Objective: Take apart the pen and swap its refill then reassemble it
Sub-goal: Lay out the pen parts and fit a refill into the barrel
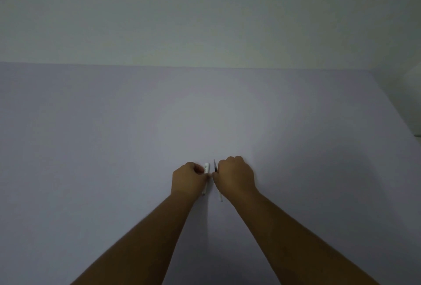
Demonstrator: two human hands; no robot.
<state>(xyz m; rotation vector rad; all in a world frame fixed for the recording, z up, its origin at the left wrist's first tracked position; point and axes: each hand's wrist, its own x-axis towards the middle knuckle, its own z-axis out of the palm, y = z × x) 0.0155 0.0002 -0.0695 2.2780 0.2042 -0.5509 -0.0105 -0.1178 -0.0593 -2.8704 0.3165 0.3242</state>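
My left hand (pixel 188 180) is closed around a white pen barrel (pixel 206 170), which runs roughly upright in the view; its lower end shows below the fingers. Just to the right, my right hand (pixel 234 176) pinches a thin refill (pixel 214 166) with a dark tip end pointing away from me and a pale tail showing below the hand. The barrel and the refill are a small gap apart, nearly parallel. Both hands hover low over a pale lilac table (pixel 136 148). The fingers hide the middle of both parts.
The pale table surface stretches to a far edge where it meets a light wall (pixel 205 11). The table's right edge (pixel 396 111) slants down at the far right.
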